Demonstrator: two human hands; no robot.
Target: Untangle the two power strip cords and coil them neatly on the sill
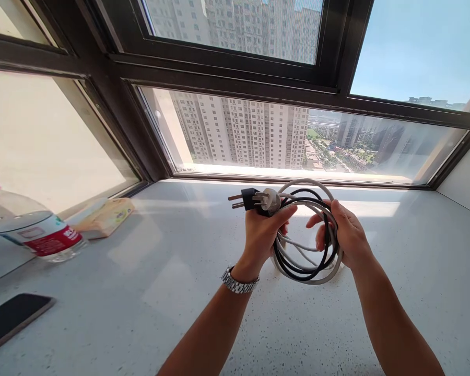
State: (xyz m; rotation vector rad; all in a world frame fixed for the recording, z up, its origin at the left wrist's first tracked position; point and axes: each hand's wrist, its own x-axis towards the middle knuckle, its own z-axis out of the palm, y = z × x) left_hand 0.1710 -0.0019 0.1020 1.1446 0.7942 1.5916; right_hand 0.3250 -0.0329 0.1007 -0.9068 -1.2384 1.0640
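Note:
A coil of black and white power cords point(303, 277) is held up in front of me, above the speckled white sill. My left hand point(260, 230) is closed round its left side, thumb on top. Out of that grip, pointing left, stick a black plug point(250, 199) and a white plug point(272, 199) with bare metal prongs. My right hand point(348, 230) pinches the coil's right side between thumb and fingers, some fingertips showing inside the loop. The cords' other ends are hard to make out behind the loops.
On the left, a clear plastic bottle point(39, 230) with a red and white label stands near a tissue pack point(105, 216). A dark phone point(15, 318) lies at the lower left. Dark window frames point(235, 83) border the sill point(180, 324) at the back, with tall buildings outside.

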